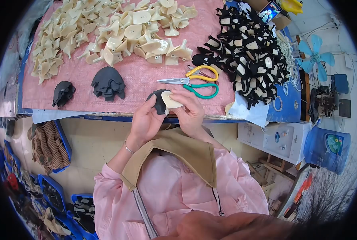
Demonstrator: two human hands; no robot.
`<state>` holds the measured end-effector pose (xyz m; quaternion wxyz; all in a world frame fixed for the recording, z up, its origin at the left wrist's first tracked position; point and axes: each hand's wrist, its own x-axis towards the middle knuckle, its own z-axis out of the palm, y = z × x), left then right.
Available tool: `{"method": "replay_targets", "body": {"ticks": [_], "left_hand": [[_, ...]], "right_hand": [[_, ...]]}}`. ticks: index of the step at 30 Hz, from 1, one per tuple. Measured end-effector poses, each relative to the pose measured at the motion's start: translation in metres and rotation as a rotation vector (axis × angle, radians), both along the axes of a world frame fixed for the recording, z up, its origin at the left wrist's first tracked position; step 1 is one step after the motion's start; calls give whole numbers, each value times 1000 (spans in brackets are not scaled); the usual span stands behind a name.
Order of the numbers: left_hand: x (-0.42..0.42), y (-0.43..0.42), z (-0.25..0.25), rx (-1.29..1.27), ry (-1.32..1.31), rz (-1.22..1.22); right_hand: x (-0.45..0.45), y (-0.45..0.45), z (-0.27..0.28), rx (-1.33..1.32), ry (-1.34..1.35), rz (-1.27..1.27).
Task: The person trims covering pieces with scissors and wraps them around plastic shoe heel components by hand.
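Note:
My left hand (143, 120) is closed on a thin black material piece (159, 105) at the table's front edge. My right hand (191, 110) pinches a cream plastic shoe heel (171, 101), its flat face turned up, against the right side of the black piece. Just beyond my hands lie scissors (184, 81) with one yellow and one green handle, blades pointing left. Two stacks of dark cut pieces rest on the pink sheet: a larger stack (108, 83) and a smaller stack (63, 94) farther left.
Cream shoe heels (142, 32) are heaped across the back of the pink sheet (138, 76). Black-covered heels (250, 56) form a pile at right, near a phone (269, 12). Blue crates (62, 146) stand on the floor at left; a blue fan (315, 57) is at right.

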<state>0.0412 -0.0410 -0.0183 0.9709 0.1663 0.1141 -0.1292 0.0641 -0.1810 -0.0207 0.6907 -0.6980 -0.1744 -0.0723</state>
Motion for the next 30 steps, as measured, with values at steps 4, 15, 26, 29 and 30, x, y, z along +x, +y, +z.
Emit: {"method": "replay_targets", "body": {"ticks": [4, 15, 26, 29, 30], "left_hand": [[0, 0, 2, -9, 23, 4], [-1, 2, 1, -18, 41, -3], [1, 2, -1, 5, 39, -12], [3, 1, 1, 34, 18, -29], [3, 0, 3, 52, 17, -31]], "right_hand": [[0, 1, 1, -74, -47, -21], [-1, 5, -4, -55, -74, -16], [0, 5, -6, -150, -155, -52], [0, 3, -7, -177, -188, -32], [0, 2, -7, -176, -191, -35]]}}
